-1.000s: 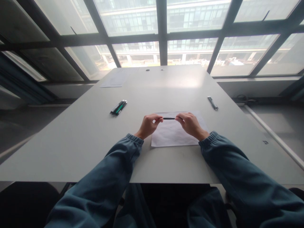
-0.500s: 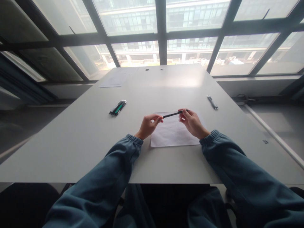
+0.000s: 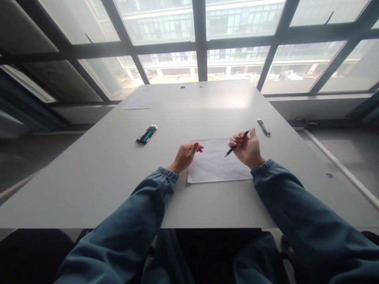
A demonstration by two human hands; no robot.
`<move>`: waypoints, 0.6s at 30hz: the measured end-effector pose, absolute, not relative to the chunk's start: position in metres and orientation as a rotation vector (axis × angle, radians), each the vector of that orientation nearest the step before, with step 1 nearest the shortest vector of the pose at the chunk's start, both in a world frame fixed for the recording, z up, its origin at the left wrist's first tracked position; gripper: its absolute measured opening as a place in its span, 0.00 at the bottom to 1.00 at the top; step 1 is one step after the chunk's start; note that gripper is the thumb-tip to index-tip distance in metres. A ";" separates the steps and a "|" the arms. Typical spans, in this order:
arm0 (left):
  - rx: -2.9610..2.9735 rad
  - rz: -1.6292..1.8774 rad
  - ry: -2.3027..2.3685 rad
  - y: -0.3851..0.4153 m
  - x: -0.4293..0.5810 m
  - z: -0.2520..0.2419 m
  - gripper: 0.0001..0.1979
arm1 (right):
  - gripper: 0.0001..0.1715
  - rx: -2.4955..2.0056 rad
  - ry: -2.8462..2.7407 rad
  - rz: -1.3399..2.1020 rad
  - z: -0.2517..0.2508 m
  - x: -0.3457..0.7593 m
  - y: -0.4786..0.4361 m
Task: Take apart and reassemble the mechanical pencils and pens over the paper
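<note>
A slim black pen (image 3: 237, 144) rests among the fingers of my right hand (image 3: 249, 150), its tip pointing down and left over a white sheet of paper (image 3: 214, 167). The thumb of that hand is raised away from the pen. At the paper's left edge is my left hand (image 3: 184, 156), its fingers loosely curled with the thumb near them; no object shows in it. The sheet lies flat near the front of the table, partly covered by my right hand.
On the white table (image 3: 103, 177), several pens (image 3: 146, 135) lie bundled at the left. Another couple of pens (image 3: 264, 127) lie at the right. More paper (image 3: 139, 100) is at the far left corner. Windows (image 3: 168, 65) stand behind the table.
My left hand has let go of the pen. My right hand has moved slightly right and turned palm up, swinging the pen so its tip points down and left.
</note>
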State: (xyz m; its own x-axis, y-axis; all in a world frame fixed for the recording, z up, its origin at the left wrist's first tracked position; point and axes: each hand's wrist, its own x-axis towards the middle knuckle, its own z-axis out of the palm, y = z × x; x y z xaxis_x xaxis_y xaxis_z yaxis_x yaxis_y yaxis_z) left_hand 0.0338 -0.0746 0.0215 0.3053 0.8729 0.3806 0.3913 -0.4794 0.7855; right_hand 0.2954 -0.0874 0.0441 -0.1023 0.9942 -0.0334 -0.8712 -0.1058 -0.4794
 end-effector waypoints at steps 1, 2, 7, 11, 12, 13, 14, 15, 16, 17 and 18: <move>1.999 1.115 1.150 -0.074 0.033 0.021 0.31 | 0.31 -0.391 -0.401 1.639 0.045 0.296 -0.089; 1.985 1.126 1.179 -0.073 0.033 0.020 0.32 | 0.32 -0.380 -0.409 1.636 0.047 0.296 -0.090; 1.912 1.162 1.271 -0.069 0.031 0.017 0.33 | 0.33 -0.390 -0.465 1.614 0.048 0.296 -0.092; 1.905 1.157 1.270 -0.068 0.030 0.016 0.34 | 0.32 -0.532 -0.569 1.516 0.047 0.296 -0.091; 1.909 1.156 1.267 -0.068 0.029 0.015 0.33 | 0.32 -0.570 -0.603 1.485 0.047 0.296 -0.091; 1.913 1.155 1.265 -0.067 0.029 0.015 0.33 | 0.32 -0.602 -0.635 1.457 0.047 0.296 -0.091; 1.915 1.155 1.265 -0.067 0.029 0.015 0.33 | 0.32 -0.626 -0.664 1.435 0.047 0.296 -0.091; 1.918 1.154 1.264 -0.067 0.029 0.014 0.33 | 0.31 -0.642 -0.688 1.420 0.047 0.296 -0.091; 1.920 1.152 1.263 -0.067 0.029 0.014 0.33 | 0.31 -0.649 -0.706 1.410 0.047 0.296 -0.091; 1.923 1.148 1.262 -0.067 0.029 0.014 0.33 | 0.30 -0.650 -0.718 1.405 0.047 0.296 -0.092; 1.926 1.145 1.263 -0.067 0.029 0.014 0.33 | 0.30 -0.649 -0.725 1.402 0.047 0.296 -0.092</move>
State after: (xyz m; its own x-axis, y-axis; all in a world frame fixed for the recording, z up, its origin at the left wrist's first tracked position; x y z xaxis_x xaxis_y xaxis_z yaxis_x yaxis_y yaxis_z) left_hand 0.0290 -0.0669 0.0141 0.1908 0.9174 0.3492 0.4368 -0.3979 0.8067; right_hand 0.2962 -0.0918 0.0470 0.0290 0.9974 0.0659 -0.6307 0.0694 -0.7729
